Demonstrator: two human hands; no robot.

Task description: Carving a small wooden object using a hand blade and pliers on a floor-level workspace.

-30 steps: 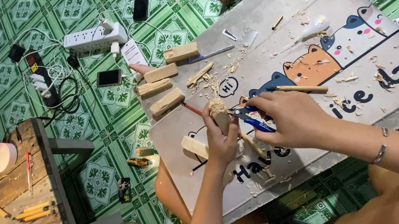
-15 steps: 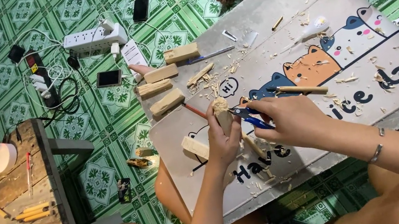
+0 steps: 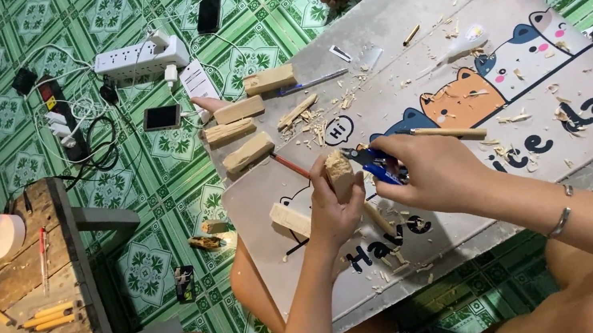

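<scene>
Over the tabletop [image 3: 400,18], printed with cartoon cats in orange, white and blue, the left hand [image 3: 333,213] stood upright, fingers closed round a wood block [image 3: 340,173]. The right hand [image 3: 427,172], fingers gripping a blue knife [image 3: 370,159], touched the block's side.

Your grey cat-printed surface [image 3: 400,18] carries four pale wooden blocks [image 3: 249,152] at its left, with wood shavings [image 3: 310,127] scattered nearby.
</scene>
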